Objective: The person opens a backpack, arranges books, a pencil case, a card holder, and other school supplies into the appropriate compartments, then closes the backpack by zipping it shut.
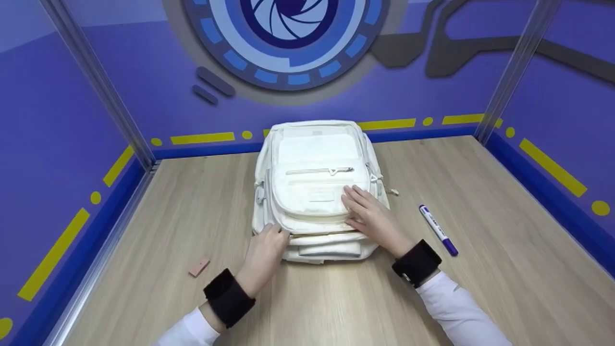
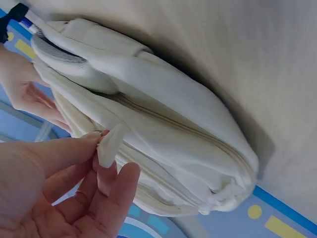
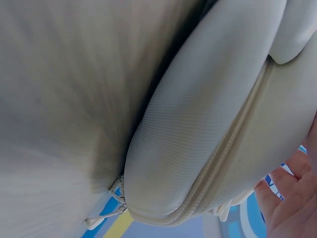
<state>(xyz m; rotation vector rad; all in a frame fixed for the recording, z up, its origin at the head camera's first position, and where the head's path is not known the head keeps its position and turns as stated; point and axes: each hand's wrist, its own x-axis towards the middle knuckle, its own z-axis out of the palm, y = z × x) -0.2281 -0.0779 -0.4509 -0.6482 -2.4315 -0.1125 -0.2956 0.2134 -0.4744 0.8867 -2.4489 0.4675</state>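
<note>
A cream-white backpack [image 1: 314,149] lies on the table, its front pocket side facing up. Near its lower left edge my left hand [image 1: 266,250] pinches a cream zipper pull [image 2: 110,146] between thumb and index finger, as the left wrist view shows up close. My right hand [image 1: 372,216] rests on the right side of the front pocket with its fingers extended. A zipper line [image 1: 331,234] runs across the bag between the two hands. Another zipper [image 3: 223,148] curves along the bag's side in the right wrist view.
To the right of the bag lies a white marker [image 1: 438,229] with a purple cap. A small pinkish block [image 1: 199,267] lies to the left on the wooden table [image 1: 336,302]. Blue-purple panels [image 1: 62,120] enclose the table at the back and both sides.
</note>
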